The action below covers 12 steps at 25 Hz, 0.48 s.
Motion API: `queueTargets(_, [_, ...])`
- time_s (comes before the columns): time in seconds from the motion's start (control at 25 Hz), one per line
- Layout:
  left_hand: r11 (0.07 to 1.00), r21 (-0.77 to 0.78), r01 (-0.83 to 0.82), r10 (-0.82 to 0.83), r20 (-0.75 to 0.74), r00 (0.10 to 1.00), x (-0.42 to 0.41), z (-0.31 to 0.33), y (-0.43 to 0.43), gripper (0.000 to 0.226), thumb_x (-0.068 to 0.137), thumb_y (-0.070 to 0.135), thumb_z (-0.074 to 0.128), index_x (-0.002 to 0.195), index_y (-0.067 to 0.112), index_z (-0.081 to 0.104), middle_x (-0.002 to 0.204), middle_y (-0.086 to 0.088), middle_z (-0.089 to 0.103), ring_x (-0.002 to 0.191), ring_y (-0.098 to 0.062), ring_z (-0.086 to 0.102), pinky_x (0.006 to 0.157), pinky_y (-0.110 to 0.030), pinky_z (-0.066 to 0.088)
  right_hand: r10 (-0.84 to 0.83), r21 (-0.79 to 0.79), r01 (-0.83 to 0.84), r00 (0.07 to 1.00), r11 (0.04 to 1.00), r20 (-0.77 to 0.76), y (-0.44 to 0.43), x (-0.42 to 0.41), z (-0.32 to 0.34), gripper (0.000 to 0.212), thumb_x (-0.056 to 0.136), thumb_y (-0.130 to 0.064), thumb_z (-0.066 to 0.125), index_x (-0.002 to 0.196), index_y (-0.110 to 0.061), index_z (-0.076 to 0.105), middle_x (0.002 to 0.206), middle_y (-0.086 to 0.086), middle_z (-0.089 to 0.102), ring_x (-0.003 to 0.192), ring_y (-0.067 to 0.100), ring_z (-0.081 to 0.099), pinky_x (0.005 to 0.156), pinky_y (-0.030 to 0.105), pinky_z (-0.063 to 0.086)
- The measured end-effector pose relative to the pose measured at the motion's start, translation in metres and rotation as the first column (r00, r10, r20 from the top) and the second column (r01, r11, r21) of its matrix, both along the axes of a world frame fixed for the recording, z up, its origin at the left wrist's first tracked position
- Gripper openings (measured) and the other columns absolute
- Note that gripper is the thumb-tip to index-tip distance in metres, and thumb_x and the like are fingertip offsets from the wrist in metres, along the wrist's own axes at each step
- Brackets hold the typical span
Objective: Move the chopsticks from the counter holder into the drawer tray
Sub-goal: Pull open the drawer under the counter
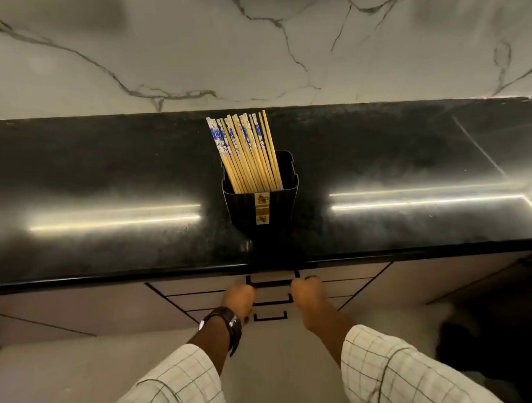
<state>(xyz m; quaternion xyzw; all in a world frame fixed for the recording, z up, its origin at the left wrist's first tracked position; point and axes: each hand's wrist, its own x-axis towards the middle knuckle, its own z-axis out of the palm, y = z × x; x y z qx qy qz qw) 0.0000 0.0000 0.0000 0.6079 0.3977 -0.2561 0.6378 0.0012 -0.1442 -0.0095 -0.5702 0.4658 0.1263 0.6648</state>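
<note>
A black holder [260,207] stands on the dark counter [103,179], near its front edge. Several wooden chopsticks [246,153], some with blue and white tops, lean leftward out of it. Below the counter edge is a stack of drawers with black handles. My left hand [239,298] and my right hand [306,293] both curl around the ends of the top drawer handle [272,282]. The drawer looks closed, and no tray is visible.
A marble-patterned wall [250,48] rises behind the counter. Two more drawer handles [270,316] sit below the gripped one. Cabinet fronts flank the drawers on both sides. A watch sits on my left wrist [226,322].
</note>
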Motion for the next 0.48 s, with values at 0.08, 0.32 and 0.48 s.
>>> queueTargets(0.08, [0.973,-0.129,-0.191,0.185,-0.056,0.981,0.008,-0.014,0.003,0.018,0.103,0.015,0.049,0.114,0.006,0.059,0.090,-0.013,0.057,0.080,-0.027,0.055,0.080,-0.041,0.047,-0.169,0.243,0.195,0.978,0.950,-0.126,-0.001,0.012,-0.012,0.020,0.103,-0.015,0.056,0.117,-0.003,0.061,0.091,0.015,0.060,0.072,0.023,0.057,0.078,0.035,0.056])
queueTargets(0.32, [0.784,-0.461,-0.416,0.425,-0.092,0.901,0.020,-0.049,0.001,0.023,0.101,0.012,0.050,0.121,0.006,0.061,0.112,-0.019,0.066,0.106,-0.036,0.061,0.095,-0.051,0.049,-0.456,0.651,0.420,0.881,0.633,-0.125,-0.008,0.028,-0.033,0.044,0.109,-0.018,0.044,0.152,-0.007,0.044,0.144,0.017,0.056,0.144,0.034,0.045,0.119,0.044,0.037])
queueTargets(0.48, [0.748,-0.477,-0.461,0.470,-0.109,0.876,0.015,-0.061,-0.007,0.015,0.101,0.007,0.051,0.108,0.004,0.064,0.102,-0.015,0.067,0.093,-0.031,0.065,0.075,-0.047,0.053,-0.477,0.670,0.437,0.868,0.601,-0.138,-0.005,0.022,-0.051,0.043,0.111,-0.023,0.037,0.151,-0.010,0.045,0.154,0.013,0.049,0.143,0.031,0.046,0.113,0.043,0.039])
